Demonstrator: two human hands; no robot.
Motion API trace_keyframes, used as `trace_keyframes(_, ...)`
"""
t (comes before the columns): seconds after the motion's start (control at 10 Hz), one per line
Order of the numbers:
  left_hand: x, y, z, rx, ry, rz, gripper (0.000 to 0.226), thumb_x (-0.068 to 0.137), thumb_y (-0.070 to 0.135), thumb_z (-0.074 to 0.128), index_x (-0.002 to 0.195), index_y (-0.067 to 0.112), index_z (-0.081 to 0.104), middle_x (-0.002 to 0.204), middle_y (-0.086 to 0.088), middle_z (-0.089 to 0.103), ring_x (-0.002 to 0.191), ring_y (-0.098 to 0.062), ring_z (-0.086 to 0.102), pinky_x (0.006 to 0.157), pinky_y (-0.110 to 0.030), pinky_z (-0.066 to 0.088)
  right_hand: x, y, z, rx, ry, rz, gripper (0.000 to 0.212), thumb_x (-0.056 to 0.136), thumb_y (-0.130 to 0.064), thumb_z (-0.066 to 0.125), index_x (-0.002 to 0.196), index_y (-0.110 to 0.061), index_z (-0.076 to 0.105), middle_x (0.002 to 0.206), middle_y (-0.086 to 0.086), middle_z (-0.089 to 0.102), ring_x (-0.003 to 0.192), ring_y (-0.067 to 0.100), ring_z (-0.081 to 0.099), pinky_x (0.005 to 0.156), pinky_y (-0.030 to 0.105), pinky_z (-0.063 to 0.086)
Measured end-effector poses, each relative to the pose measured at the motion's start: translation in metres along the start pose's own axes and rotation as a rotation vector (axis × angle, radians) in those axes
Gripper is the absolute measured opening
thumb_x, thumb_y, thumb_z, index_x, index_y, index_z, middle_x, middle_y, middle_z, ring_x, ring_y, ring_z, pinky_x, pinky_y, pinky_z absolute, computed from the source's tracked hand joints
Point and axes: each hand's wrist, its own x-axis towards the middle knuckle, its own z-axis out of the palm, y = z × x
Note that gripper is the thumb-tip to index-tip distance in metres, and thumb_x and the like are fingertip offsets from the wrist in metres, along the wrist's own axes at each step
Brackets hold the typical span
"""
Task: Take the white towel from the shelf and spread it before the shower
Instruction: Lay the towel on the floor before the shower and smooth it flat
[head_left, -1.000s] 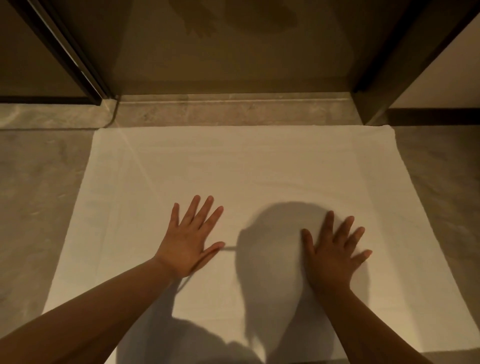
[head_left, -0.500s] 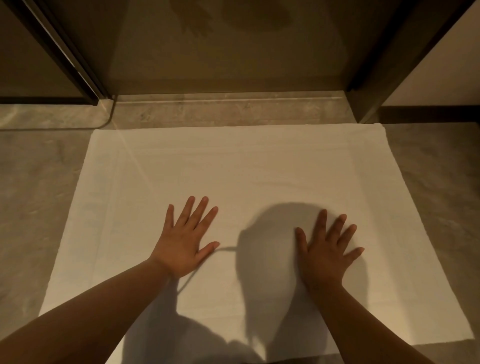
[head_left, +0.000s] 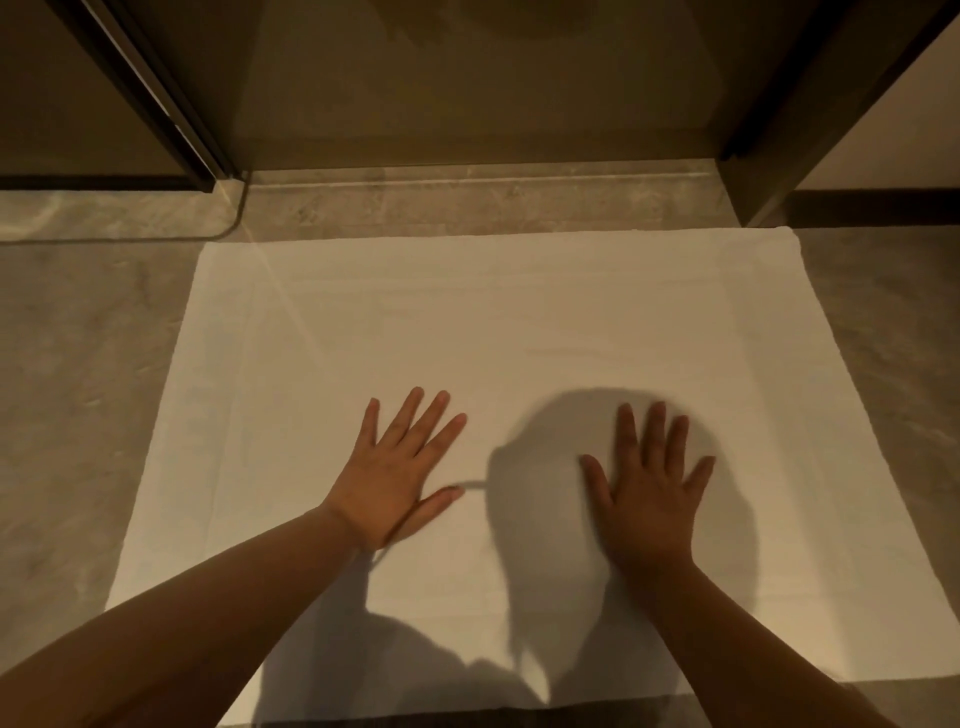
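The white towel (head_left: 467, 322) lies flat and unfolded on the grey floor, its far edge along the stone sill of the shower (head_left: 467, 197). My left hand (head_left: 397, 470) rests palm down on the towel's middle with fingers straight and spread. My right hand (head_left: 649, 483) lies the same way a little to the right, inside the shadow of my head. Both forearms reach in from the bottom of the view.
Dark door frames stand at the left (head_left: 156, 104) and right (head_left: 810, 104) of the shower opening. A glass panel's rounded corner (head_left: 228, 218) sits above the sill at the left. Grey marble floor (head_left: 78, 389) surrounds the towel on both sides.
Both hands stay flat on the towel and have slid slightly toward me. The view has shifted a little; the towel keeps its place.
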Motion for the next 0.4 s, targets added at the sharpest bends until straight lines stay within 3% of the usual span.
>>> trace_keyframes(0.2,0.002,0.000,0.003,-0.008,-0.026,-0.011,0.071,0.093,0.063,0.019,0.151,0.025,0.006,0.159,-0.006,0.003,0.145,-0.030,-0.001,0.111,-0.062,0.009,0.003,0.000,0.002,-0.028,0.002,0.018,0.071,0.090,-0.064,0.005,0.150,-0.030,-0.014,0.158,0.005,-0.019,0.144,0.026,-0.023,0.114,0.057,-0.009)
trace_keyframes(0.3,0.000,0.003,-0.006,0.029,-0.150,-0.047,0.072,0.090,0.065,0.001,0.147,0.026,-0.019,0.157,-0.006,-0.017,0.143,-0.031,-0.016,0.112,-0.060,0.002,0.003,-0.005,-0.007,-0.053,-0.084,0.009,0.071,0.093,-0.063,0.008,0.150,-0.027,-0.017,0.157,0.008,-0.022,0.144,0.030,-0.023,0.115,0.057,-0.007)
trace_keyframes(0.4,0.006,0.009,-0.036,0.063,-0.287,-0.082,0.070,0.090,0.062,0.000,0.141,0.024,-0.030,0.154,-0.007,-0.026,0.142,-0.031,-0.020,0.113,-0.057,0.000,0.012,-0.013,-0.039,-0.051,-0.250,0.021,0.075,0.096,-0.057,0.024,0.152,-0.019,-0.009,0.159,0.015,-0.013,0.146,0.036,-0.011,0.116,0.054,0.007)
